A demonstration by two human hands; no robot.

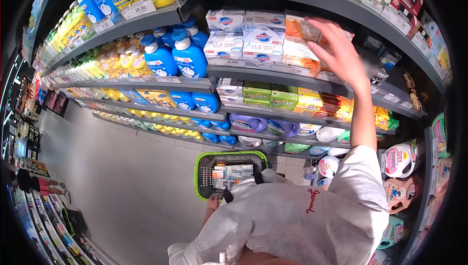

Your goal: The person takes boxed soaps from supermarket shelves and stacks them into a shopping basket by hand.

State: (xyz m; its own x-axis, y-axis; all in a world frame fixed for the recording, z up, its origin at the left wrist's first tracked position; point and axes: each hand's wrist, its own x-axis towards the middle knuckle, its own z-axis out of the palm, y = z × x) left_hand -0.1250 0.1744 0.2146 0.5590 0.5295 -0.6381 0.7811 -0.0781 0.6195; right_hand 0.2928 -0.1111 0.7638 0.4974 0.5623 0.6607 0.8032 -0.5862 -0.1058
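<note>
My right hand (336, 48) is raised at the soap shelf, fingers apart, in front of the orange-and-white soap boxes (298, 53); nothing shows in it. White-and-blue soap boxes (263, 36) are stacked just left of those. Low in the view, my left hand (213, 202) is at the near edge of a basket (197, 179) with a green rim and dark mesh sides. Its fingers are small and partly hidden at the rim. Several small boxes (233, 173) lie inside the basket.
Blue pump bottles (189, 58) stand left of the soap boxes. Below are green soap packs (283, 97) and detergent bottles (248, 123). Large detergent jugs (399, 160) line the right side. Another person (36, 182) is in the aisle at the far left, near more shelves.
</note>
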